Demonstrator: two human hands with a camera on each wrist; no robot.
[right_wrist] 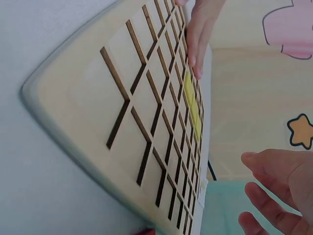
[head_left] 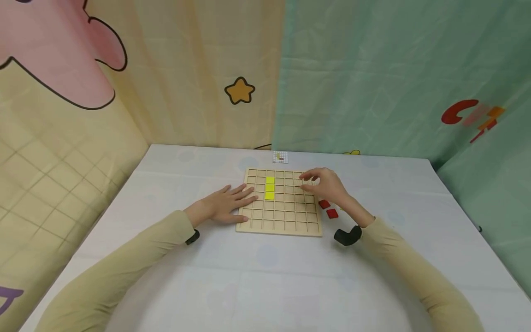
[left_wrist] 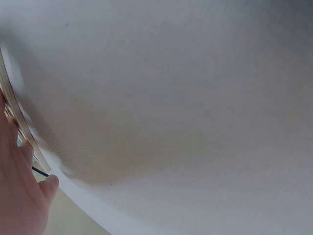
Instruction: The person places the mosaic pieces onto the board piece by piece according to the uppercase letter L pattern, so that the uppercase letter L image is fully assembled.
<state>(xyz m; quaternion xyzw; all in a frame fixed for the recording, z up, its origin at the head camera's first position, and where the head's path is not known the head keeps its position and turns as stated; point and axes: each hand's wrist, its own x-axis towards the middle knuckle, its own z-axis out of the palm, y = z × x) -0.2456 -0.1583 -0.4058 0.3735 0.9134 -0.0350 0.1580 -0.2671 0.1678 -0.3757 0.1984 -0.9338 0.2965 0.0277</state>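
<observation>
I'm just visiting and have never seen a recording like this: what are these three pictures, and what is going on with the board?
There is no machine here, only a person with cameras on the head and on each wrist. The head view looks down at a table with a wooden grid board on it. Three yellow tiles sit in one column of the board. Two red tiles lie on the table to the right of it. The left hand rests flat on the board's left edge. The right hand hovers over the far right squares, fingers curled; whether it holds anything I cannot tell. The left wrist view shows mostly blurred tabletop, the right wrist view the board from close up.
</observation>
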